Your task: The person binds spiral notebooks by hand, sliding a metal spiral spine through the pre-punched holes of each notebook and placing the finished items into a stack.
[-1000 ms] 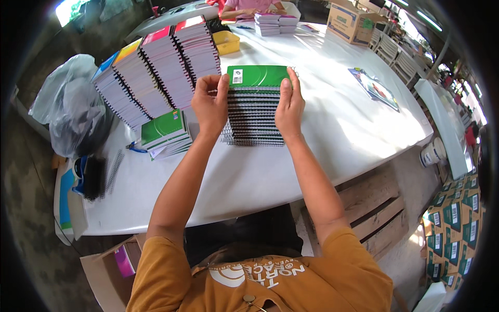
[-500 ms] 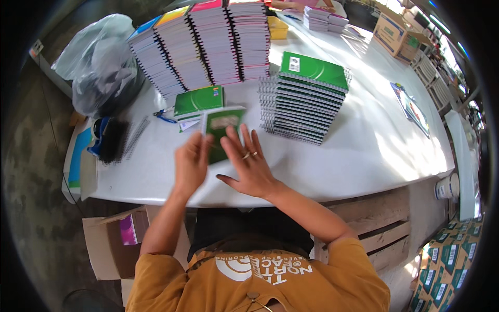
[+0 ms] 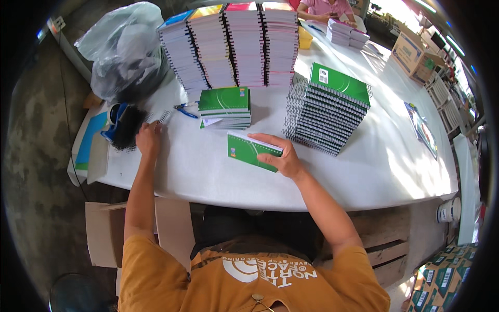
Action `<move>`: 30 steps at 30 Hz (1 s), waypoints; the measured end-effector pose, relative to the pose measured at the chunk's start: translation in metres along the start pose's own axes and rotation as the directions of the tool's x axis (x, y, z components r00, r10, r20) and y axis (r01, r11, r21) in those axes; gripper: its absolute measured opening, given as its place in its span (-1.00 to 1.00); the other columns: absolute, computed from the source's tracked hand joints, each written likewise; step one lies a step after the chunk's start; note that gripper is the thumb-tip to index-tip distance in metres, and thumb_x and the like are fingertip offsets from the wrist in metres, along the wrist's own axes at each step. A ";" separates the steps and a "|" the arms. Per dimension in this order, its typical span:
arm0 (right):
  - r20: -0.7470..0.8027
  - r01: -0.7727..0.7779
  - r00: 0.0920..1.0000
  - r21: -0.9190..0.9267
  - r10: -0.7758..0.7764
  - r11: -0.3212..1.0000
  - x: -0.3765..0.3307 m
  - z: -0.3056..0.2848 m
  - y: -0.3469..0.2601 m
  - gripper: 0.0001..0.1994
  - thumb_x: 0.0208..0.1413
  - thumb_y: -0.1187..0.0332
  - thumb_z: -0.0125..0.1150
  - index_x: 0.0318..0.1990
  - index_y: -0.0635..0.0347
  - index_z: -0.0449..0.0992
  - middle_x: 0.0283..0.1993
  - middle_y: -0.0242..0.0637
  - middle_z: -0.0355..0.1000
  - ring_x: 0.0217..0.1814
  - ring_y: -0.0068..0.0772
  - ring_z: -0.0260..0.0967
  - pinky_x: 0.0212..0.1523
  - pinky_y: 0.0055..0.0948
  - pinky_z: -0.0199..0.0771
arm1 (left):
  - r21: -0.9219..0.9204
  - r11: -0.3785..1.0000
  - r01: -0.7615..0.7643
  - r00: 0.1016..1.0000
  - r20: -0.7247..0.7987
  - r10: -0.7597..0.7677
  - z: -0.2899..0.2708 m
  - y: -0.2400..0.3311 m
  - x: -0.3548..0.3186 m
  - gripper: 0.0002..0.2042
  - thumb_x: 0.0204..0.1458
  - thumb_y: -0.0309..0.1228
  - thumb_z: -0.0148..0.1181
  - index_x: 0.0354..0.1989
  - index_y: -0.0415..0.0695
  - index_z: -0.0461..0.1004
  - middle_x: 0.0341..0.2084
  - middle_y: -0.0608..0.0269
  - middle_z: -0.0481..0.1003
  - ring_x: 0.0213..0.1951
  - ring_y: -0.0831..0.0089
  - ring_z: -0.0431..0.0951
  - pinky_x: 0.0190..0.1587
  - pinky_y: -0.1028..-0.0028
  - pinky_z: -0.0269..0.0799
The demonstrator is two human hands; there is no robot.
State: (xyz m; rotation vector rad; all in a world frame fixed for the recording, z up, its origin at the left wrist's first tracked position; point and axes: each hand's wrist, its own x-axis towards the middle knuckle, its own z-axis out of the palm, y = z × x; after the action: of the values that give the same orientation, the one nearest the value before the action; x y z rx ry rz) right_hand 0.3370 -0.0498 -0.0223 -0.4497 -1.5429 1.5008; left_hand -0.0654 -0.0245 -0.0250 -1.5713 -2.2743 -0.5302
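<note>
A small green-covered notebook, with a row of punched holes along its edge, is gripped in my right hand above the table. My left hand is out to the left, its fingertips pinched on a metal spiral binding coil. Beside that hand lies a dark heap of coils with a blue tape dispenser. Beyond the notebook sits a short stack of green-covered books, and blue-handled pliers lie to its left. A tall stack of spiral-bound green notebooks stands at right.
Tall stacks of coil-bound books line the back, beside a grey plastic bag. Farther off are a yellow container, a cardboard box and a person in pink. An open carton stands below the table's front edge.
My left hand has let go of the green notebook and moved left to the coils. My right hand, which lay against the notebook, now grips it, turned sideways and farther right.
</note>
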 end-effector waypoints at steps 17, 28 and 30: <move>-0.041 -0.180 0.983 -0.063 0.178 0.982 -0.002 0.015 0.017 -0.70 0.05 0.52 0.15 -0.02 0.33 0.44 -0.06 -0.27 0.46 -0.05 -0.60 0.32 0.04 -0.60 0.30 | -0.809 0.560 0.177 0.781 0.461 0.420 -0.076 0.108 -0.100 -0.65 0.23 -0.17 -0.16 -0.43 -0.20 0.34 -0.65 0.45 0.18 -0.55 0.68 0.08 -0.50 0.63 0.05; -0.003 -0.173 0.984 -0.200 0.176 0.964 -0.003 0.011 0.017 -0.71 0.07 0.52 0.13 -0.02 0.32 0.44 -0.05 -0.29 0.46 -0.06 -0.60 0.32 0.04 -0.61 0.29 | -0.792 0.390 0.470 0.722 0.599 0.346 -0.076 0.112 -0.079 -0.74 0.13 -0.23 0.05 -0.42 -0.20 0.37 -0.65 0.39 0.33 -0.64 0.71 0.21 -0.62 0.66 0.11; 0.016 -0.165 0.985 -0.198 0.172 0.966 -0.003 0.011 0.017 -0.72 0.08 0.52 0.12 -0.02 0.32 0.45 -0.06 -0.29 0.46 -0.06 -0.60 0.33 0.03 -0.60 0.29 | -0.805 0.252 0.537 0.684 0.590 0.429 -0.083 0.112 -0.071 -0.81 0.09 -0.30 0.12 -0.37 -0.17 0.37 -0.59 0.39 0.37 -0.63 0.73 0.24 -0.64 0.68 0.11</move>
State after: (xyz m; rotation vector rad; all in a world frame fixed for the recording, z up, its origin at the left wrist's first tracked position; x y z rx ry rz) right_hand 0.3247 -0.0554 -0.0374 -0.6883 -1.7235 1.4951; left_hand 0.0686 -0.0858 0.0282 -2.6661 -2.6657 -2.0678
